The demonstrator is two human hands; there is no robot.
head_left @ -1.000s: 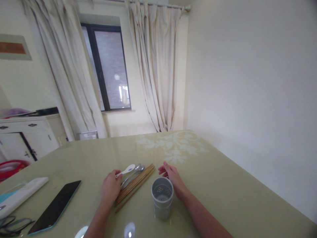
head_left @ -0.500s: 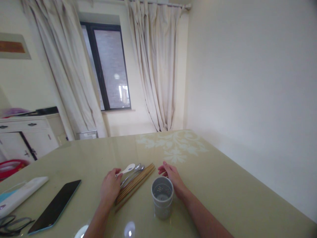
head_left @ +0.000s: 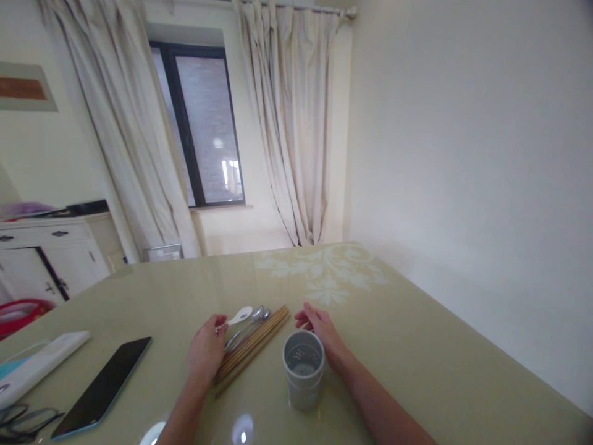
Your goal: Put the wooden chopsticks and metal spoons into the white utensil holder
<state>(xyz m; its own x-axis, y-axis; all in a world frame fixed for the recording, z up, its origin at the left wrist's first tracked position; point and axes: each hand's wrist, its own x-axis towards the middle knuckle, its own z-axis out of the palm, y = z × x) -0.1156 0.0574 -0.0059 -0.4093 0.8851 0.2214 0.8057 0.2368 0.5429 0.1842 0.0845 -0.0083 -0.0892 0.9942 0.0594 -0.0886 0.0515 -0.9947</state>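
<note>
Lying diagonal, chopsticks [head_left: 252, 343] — tips far-right

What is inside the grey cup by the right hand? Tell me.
The grey cup shows only a bottom pierced with small holes; no utensils stand in it. Its near inner wall is hidden by the rim. The right hand rests just behind it.

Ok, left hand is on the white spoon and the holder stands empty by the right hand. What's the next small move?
Probably lift the white spoon with the left hand and carry it over the gray holder. The fingers already pinch its handle, the holder stands upright and open-topped beside the right hand, and the chopsticks lie between.
</note>
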